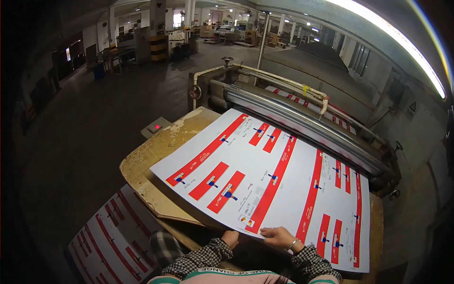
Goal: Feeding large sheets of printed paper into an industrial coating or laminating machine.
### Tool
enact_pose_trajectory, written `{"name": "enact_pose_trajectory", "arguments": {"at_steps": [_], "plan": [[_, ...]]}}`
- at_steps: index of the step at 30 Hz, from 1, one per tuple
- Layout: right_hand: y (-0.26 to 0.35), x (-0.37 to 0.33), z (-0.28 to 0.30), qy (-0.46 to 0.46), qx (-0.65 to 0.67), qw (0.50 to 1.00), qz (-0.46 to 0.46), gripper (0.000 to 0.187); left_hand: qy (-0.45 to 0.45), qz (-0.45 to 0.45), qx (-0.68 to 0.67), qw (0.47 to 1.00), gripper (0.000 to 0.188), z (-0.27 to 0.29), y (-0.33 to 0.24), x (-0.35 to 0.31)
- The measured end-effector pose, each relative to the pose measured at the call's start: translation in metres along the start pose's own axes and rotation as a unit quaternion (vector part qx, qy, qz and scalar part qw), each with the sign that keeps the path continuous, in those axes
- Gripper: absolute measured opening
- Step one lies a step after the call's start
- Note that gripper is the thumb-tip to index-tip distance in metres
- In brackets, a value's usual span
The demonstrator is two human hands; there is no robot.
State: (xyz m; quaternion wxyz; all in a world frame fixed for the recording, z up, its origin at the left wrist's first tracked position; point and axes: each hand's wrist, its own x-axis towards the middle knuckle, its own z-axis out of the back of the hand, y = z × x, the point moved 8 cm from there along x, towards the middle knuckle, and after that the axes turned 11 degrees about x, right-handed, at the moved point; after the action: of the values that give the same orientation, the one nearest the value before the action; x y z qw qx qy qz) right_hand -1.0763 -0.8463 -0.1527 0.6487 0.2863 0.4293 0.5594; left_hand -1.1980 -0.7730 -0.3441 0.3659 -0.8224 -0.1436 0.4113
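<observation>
A large white printed sheet with red bands and small blue figures lies tilted across the worn feed table. Its far edge meets the metal rollers of a machine. At the sheet's near edge my right hand pinches the paper, thumb and fingers closed, with a bracelet at the wrist. My left hand is closed at the same edge, a little to the left; its fingertips are partly hidden there. Both forearms wear black-and-white checked sleeves.
Lower left, more printed sheets lie below table height. A box with a lit red button sits beside the table. Handwheels and a pale pipe are on the machine. Striped pillars and other equipment stand far back.
</observation>
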Motion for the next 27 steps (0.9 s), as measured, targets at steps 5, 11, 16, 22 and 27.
{"name": "enact_pose_trajectory", "arguments": {"at_steps": [5, 11, 16, 22, 27], "plan": [[-0.037, 0.043, 0.045, -0.099, -0.037, 0.986, -0.131, 0.029, 0.062, -0.002, -0.008, 0.998, 0.032, -0.042, -0.055, -0.056], [-0.029, 0.04, -0.02, 0.019, -0.326, 0.945, -0.002, 0.098, 0.063, -0.008, -0.002, 0.998, 0.033, -0.042, -0.056, -0.054], [-0.011, 0.025, -0.005, 0.093, -0.144, 0.985, 0.022, 0.063, 0.134, -0.001, 0.013, 0.991, 0.024, -0.042, -0.06, -0.064], [0.07, 0.006, 0.026, -0.014, 0.001, 0.999, 0.038, 0.031, 0.013, -0.094, 0.021, 0.995, 0.013, 0.055, 0.042, 0.035], [0.004, -0.004, 0.009, -0.033, 0.069, 0.997, -0.027, 0.034, -0.067, 0.081, 0.064, 0.992, 0.022, -0.021, -0.032, -0.047]]}}
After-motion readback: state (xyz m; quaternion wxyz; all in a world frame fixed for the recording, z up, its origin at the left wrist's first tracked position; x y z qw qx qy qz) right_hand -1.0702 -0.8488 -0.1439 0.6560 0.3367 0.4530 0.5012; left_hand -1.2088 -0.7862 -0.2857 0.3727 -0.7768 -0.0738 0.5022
